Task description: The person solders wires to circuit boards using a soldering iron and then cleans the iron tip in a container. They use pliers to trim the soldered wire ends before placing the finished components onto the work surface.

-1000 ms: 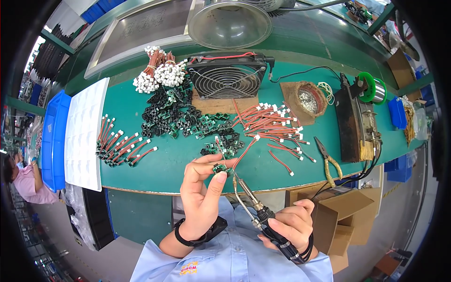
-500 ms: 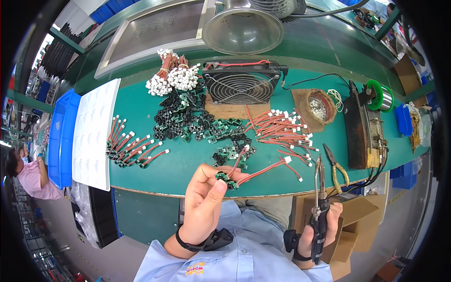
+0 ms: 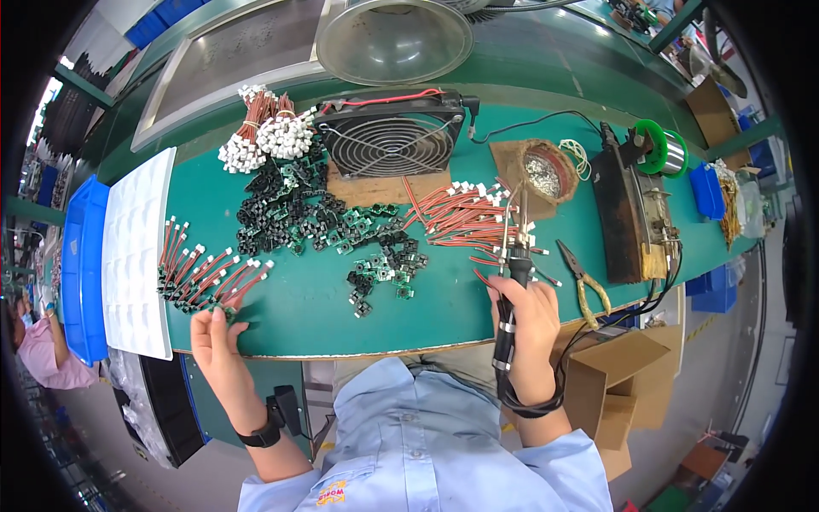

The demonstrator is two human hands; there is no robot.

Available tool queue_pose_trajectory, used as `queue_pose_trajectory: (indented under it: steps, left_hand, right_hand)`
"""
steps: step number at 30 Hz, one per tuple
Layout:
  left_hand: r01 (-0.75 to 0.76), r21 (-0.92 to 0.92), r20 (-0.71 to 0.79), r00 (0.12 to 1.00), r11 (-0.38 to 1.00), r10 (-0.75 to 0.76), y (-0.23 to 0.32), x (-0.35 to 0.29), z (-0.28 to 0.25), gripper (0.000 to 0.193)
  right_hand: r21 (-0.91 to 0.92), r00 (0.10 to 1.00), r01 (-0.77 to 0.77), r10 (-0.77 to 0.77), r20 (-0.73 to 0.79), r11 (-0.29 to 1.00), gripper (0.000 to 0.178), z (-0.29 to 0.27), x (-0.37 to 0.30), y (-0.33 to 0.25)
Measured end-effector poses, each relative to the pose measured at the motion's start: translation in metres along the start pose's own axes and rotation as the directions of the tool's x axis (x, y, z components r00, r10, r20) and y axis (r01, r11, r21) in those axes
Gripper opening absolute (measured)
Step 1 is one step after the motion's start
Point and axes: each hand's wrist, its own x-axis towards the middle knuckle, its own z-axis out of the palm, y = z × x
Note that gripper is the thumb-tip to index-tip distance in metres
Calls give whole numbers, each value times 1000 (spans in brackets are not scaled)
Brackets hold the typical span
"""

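Green bench (image 3: pixel 444 311), well loaded, fan (image 3: pixel 388 147) by its far edge. Wired board (image 3: pixel 225 313) sits by the near-left corner, pinched between thumb and fingers of the left hand (image 3: pixel 218 343), just beside a fanned group of wired boards (image 3: pixel 205 275). Right hand (image 3: pixel 531 311) is wrapped around a soldering iron (image 3: pixel 517 266) over the near edge, right of middle, tip toward the far edge. From here I can't tell if the tip touches the red cable pile (image 3: pixel 461 218) behind it. Loose boards (image 3: pixel 286 218) heap mid-bench, left of the cables. White tray (image 3: pixel 136 256) along the left edge, blue bin (image 3: pixel 84 273) outside it. Pliers (image 3: pixel 584 283) near the right end, beside a dark box (image 3: pixel 616 218); solder spool (image 3: pixel 661 148) at the far-right corner.
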Motion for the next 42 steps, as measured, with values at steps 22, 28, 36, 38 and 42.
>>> queue_pose_trajectory:
  steps: [22, 28, 36, 38, 42]
  left_hand:
    - [-386, 239, 758, 647, 891, 77, 51, -81, 105, 26]
    - [-486, 145, 858, 496, 862, 135, 35, -83, 105, 19]
    - [-337, 93, 845, 525, 937, 105, 35, -89, 101, 15]
    - [-292, 105, 815, 574, 951, 86, 34, -91, 102, 15]
    - [-505, 176, 823, 547, 845, 156, 35, -93, 105, 13]
  right_hand:
    - [448, 978, -17, -78, 194, 894, 29, -20, -1, -47]
    - [508, 951, -48, -116, 286, 860, 44, -29, -10, -50]
    - [622, 970, -175, 24, 244, 763, 40, -29, -23, -51]
    - [646, 972, -192, 55, 227, 739, 40, -27, -23, -52]
    - [536, 967, -160, 23, 252, 829, 40, -29, -20, -53]
